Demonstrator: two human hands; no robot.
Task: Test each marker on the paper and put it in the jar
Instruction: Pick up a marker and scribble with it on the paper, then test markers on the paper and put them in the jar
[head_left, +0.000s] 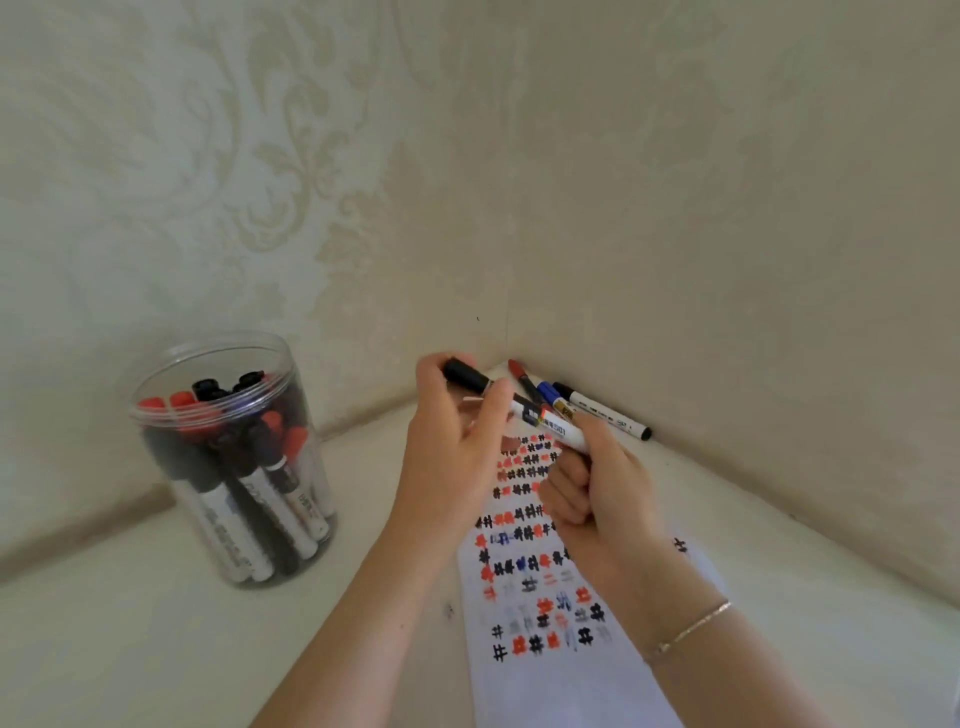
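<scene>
A black-capped marker (519, 410) is gripped over the paper (540, 597) — barrel in the right hand (597, 488), cap in the left hand (457, 431); the cap should be pulled straight off, the jar (228, 457) left undisturbed

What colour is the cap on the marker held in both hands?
Black, clearest in the head view: the white-barrelled marker's black cap sits in the left hand.

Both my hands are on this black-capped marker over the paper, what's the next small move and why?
Probably pull the black cap off: the left hand grips it, the right hand grips the white marker barrel, and the scribble-covered white paper sheet lies just below for the test.
</scene>
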